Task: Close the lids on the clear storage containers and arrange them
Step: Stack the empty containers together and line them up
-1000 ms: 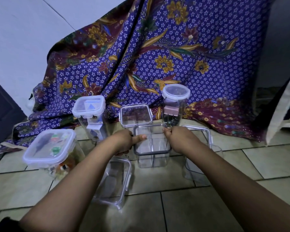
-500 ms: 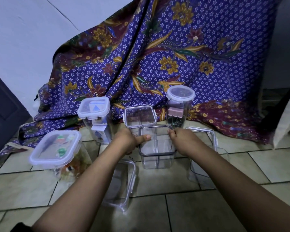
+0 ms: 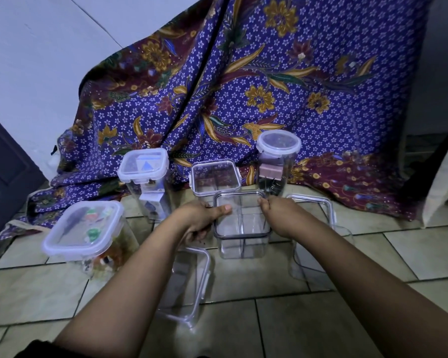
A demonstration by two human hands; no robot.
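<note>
Clear plastic is everywhere on this tiled floor (image 3: 282, 329), and the step in hand looks like seating the dark-rimmed lid (image 3: 239, 200) on the square container (image 3: 242, 237) standing in the middle. The left hand (image 3: 202, 220) grips the container's left side, thumb laid over the lid's edge; the right hand (image 3: 279, 215) pinches the lid's right rim near the far corner. To do it well, I would press evenly on opposite sides so the lid drops flat instead of tipping, then run the thumbs round all four edges until it sits flush. Keep the box braced against the floor, since bare plastic on tile will likely slide. A loose lid (image 3: 184, 282) lies just in front, left of centre, and another open box (image 3: 318, 241) waits to the right, so those seem next. Behind stand three lidded jars near the patterned cloth (image 3: 269, 81), and a larger closed tub (image 3: 84, 235) sits at left.
</note>
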